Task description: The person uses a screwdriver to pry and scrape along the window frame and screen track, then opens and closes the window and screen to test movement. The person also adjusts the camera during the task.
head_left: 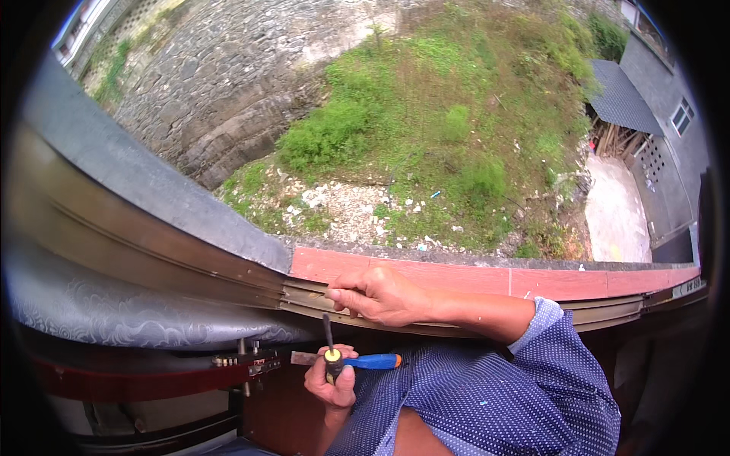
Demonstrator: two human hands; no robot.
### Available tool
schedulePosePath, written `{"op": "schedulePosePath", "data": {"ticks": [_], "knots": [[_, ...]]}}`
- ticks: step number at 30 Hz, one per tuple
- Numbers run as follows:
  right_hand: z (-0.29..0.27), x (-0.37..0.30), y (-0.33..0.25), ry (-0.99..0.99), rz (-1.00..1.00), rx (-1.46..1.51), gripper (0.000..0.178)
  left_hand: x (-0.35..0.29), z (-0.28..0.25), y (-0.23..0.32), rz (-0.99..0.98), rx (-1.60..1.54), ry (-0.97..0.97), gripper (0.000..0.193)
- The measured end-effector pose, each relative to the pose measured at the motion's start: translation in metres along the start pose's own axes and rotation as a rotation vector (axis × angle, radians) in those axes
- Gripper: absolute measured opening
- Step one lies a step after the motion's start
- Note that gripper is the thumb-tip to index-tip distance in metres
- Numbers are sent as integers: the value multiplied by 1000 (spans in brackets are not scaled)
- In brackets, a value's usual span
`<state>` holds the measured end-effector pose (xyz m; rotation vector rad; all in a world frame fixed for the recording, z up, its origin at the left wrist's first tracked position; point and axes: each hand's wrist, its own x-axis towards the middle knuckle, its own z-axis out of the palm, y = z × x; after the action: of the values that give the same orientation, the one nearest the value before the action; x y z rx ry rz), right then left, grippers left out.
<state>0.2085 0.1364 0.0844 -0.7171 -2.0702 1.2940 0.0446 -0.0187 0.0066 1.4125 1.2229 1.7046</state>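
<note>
My left hand (329, 387) is closed around two tools at once, low and left of the middle. One is a screwdriver (332, 363) with a black and yellow handle, its dark shaft pointing up and away. Crossing behind it lies a flat-bladed tool (372, 362) with a blue handle and an orange end; its wide metal blade sticks out to the left, and whether it is a chisel or a scraper cannot be told. Over the brownish metal window track (308, 299), my right hand (384, 295) has thumb and fingers pinched together near the left corner. Anything between those fingertips is too small to make out.
Beyond the track runs a reddish tiled sill (441, 277), with a drop to weeds and rubble outside. A grey window-side wall (167, 190) rises at left. Patterned grey fabric (137, 311) and a dark red wooden edge with metal fittings (152, 380) lie near my left side.
</note>
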Motion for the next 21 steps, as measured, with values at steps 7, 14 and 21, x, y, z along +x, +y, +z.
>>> {"op": "schedulePosePath", "data": {"ticks": [7,14,21], "knots": [[51,-26,-20,305,-164,51,19,25,-28,-18,91,-282,181,33],[63,-64,-9,624,-270,82,17,90,7,17,240,-349,-416,24],[53,-111,-12,788,-168,-28,30,89,64,30,155,-337,-521,40]]}}
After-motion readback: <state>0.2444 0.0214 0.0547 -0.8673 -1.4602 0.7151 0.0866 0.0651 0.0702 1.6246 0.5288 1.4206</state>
